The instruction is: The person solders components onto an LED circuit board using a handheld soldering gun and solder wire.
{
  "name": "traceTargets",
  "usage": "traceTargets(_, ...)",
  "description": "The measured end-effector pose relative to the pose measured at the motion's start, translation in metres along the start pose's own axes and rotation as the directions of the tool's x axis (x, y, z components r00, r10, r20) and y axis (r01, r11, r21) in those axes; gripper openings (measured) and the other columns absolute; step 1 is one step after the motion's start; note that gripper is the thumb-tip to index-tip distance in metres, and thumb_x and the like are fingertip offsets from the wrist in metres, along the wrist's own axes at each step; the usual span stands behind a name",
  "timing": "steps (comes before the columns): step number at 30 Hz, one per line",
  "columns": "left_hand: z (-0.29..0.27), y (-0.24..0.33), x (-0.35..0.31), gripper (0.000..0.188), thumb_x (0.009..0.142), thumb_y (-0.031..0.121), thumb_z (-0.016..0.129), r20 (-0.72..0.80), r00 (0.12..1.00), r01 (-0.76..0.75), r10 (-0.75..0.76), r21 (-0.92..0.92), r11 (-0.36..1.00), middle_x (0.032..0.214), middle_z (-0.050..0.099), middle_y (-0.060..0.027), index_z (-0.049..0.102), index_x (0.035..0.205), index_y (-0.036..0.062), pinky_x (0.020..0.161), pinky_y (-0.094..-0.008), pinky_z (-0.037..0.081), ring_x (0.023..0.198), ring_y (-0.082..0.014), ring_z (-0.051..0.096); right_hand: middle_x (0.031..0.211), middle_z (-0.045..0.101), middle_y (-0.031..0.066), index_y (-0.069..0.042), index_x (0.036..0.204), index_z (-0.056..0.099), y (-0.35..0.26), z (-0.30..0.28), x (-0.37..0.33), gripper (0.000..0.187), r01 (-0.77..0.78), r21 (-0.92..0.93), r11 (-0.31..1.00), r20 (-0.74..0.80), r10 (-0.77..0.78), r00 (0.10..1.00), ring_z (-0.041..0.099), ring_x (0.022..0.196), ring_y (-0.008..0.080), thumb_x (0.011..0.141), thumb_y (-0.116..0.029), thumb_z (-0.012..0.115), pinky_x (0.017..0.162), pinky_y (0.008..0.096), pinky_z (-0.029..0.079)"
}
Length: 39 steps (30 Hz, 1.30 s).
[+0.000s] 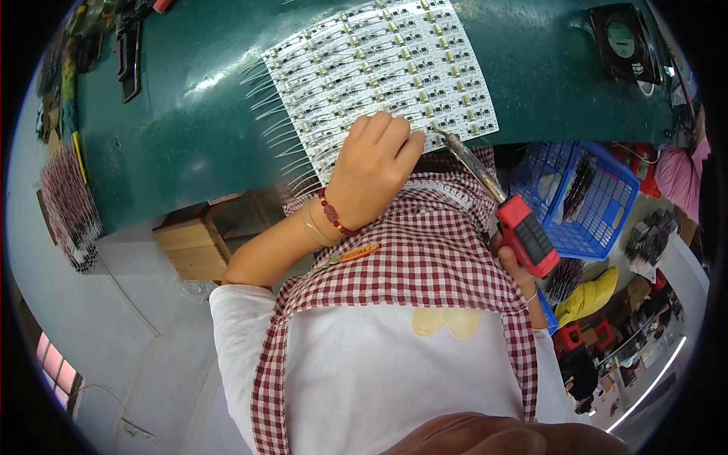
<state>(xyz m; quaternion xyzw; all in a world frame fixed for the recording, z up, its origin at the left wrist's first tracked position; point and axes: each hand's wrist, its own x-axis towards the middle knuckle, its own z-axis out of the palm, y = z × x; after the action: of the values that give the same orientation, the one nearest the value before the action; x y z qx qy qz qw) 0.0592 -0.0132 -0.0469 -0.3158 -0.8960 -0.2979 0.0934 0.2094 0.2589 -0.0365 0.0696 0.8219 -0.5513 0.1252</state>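
Note:
A white sheet of circuit boards (pixel 364 57) lies on the green worktable, lined with rows of small parts. Thin pale wires stick out along its left edge. My left hand (pixel 375 163) rests over the sheet's near edge, its fingers curled and pressed together; whatever they pinch is hidden. In my right hand (pixel 516 265), partly behind the handle, is a soldering iron (pixel 528 236) with a red and black grip. Its metal shaft slants up and left, and the tip reaches the near edge of the sheet, just right of my left fingers.
The green tabletop (pixel 182 144) ends just before my checked apron. A black round-faced device (pixel 626 44) stands at the far right. Below the table's right side is a blue plastic basket (pixel 599 205). Bundled wires (pixel 68 201) hang at the left edge, and a cardboard box (pixel 193 246) sits below.

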Motion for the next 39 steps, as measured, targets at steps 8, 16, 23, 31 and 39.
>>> traceTargets(8,0.001,0.001,0.001,0.020,0.071,0.000,0.067,0.017,1.000,-0.013,0.013,-0.005,1.000,0.075,0.046,-0.0056,0.068,0.091,0.0026,0.065,-0.0341,0.039,0.072,-0.0218,0.048,0.075,0.061,0.0076,-0.004,0.084,0.066,0.006,0.003,-0.003,0.037,0.049,-0.084,0.995,-0.009,-0.049,0.999,0.059,0.060,0.0236,0.085,-0.041,0.068,0.053,0.0331,0.044)
traceTargets(16,-0.001,0.000,0.004,0.016,0.071,0.006,0.059,0.066,0.997,-0.035,0.033,0.023,0.999,0.082,0.050,-0.0078,0.062,0.086,0.0001,0.070,-0.0333,0.040,0.079,-0.0227,0.049,0.077,0.062,0.0086,-0.003,0.091,0.067,-0.001,0.005,0.005,0.037,0.154,-0.235,0.960,-0.028,-0.165,0.986,0.061,0.062,0.0244,0.084,-0.039,0.069,0.054,0.0344,0.046)
traceTargets(23,-0.001,0.000,0.005,0.019,0.070,0.001,0.067,0.057,0.998,-0.011,0.011,0.002,1.000,0.077,0.046,-0.0061,0.067,0.089,0.0026,0.067,-0.0345,0.039,0.074,-0.0226,0.048,0.082,0.067,0.0110,-0.002,0.094,0.068,0.012,-0.006,-0.009,0.034,0.070,-0.108,0.992,0.023,-0.068,0.997,0.065,0.065,0.0273,0.080,-0.032,0.072,0.058,0.0347,0.049)
traceTargets(31,-0.001,0.000,0.004,0.020,0.069,0.001,0.067,0.056,0.998,-0.003,0.002,0.015,1.000,0.078,0.047,-0.0061,0.067,0.090,0.0029,0.068,-0.0347,0.039,0.075,-0.0226,0.049,0.084,0.069,0.0135,0.003,0.102,0.067,0.009,0.000,0.008,0.044,0.198,-0.218,0.956,0.014,-0.199,0.980,0.067,0.069,0.0284,0.071,-0.027,0.076,0.063,0.0359,0.052)
traceTargets(39,0.000,0.001,0.008,0.016,0.070,0.004,0.063,0.062,0.998,-0.036,0.032,0.051,0.998,0.079,0.049,-0.0063,0.065,0.086,0.0032,0.070,-0.0343,0.039,0.077,-0.0223,0.050,0.073,0.066,0.0101,-0.003,0.083,0.067,0.010,-0.004,-0.004,0.029,0.079,-0.079,0.994,-0.028,-0.082,0.996,0.065,0.065,0.0259,0.080,-0.032,0.071,0.058,0.0331,0.049)
